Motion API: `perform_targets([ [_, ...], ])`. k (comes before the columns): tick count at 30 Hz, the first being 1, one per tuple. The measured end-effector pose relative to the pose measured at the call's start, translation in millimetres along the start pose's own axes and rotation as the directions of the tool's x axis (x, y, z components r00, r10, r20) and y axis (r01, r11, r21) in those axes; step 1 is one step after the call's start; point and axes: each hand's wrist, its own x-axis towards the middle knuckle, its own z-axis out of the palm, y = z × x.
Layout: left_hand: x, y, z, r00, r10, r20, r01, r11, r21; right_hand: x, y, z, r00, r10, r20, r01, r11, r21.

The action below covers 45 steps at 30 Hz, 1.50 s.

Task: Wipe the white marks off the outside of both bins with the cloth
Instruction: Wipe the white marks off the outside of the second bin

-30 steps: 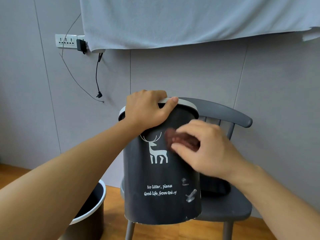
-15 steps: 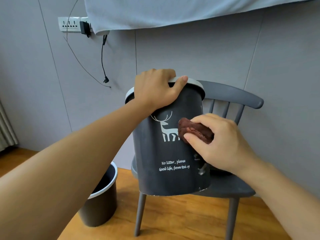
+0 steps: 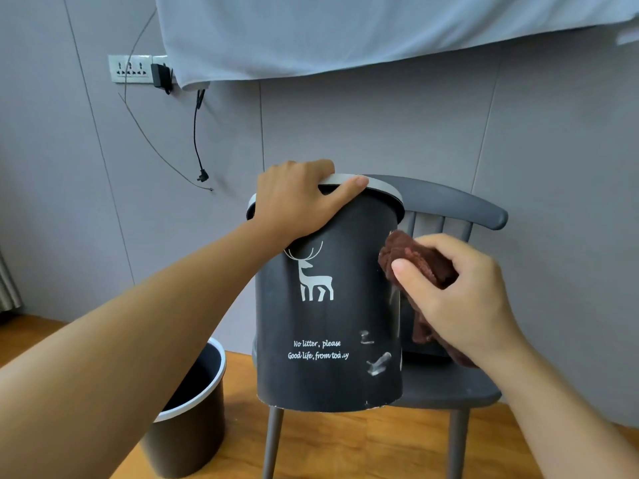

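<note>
two hands work the deer bin on the chair: left hand grips its rim, right hand clutches the cloth

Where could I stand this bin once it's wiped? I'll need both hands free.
Bare floor lies between the chair legs and right of the second bin. The chair seat is crowded: the deer bin and hanging cloth cover most of it.
</note>
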Motion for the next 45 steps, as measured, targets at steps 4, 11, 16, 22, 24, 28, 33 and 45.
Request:
perform_targets([
  [4,0,-2,2,0.999,0.045,0.015,-0.044,0.997,-0.063,-14,2,19,1.000,0.011,0.017,-0.011,1.000,0.025],
  [11,21,-3,-19,0.962,0.208,0.175,-0.177,0.968,-0.177,-15,2,27,0.994,-0.080,0.068,0.081,0.997,-0.011],
  [16,18,17,-5,0.980,0.142,0.138,-0.156,0.983,0.099,-14,3,26,0.991,-0.091,0.093,0.091,0.996,0.003],
  [22,16,19,0,0.987,0.161,0.009,-0.161,0.987,0.014,-8,0,11,0.998,-0.061,0.025,0.059,0.996,0.068],
  [24,16,20,5,0.989,0.148,0.012,-0.148,0.989,-0.027,-8,1,7,0.999,-0.051,0.015,0.050,0.997,0.056],
  [28,16,17,12,0.993,0.106,0.043,-0.103,0.993,-0.054,-6,3,8,0.996,-0.084,0.033,0.084,0.996,-0.001],
  [33,20,14,15,0.992,0.115,0.058,-0.111,0.992,-0.060,-2,1,18,0.979,-0.155,0.135,0.169,0.981,-0.098],
  [45,26,10,22,0.992,0.095,0.078,-0.090,0.994,-0.061,-21,-8,4,0.870,-0.283,0.403,0.362,0.922,-0.135],
])
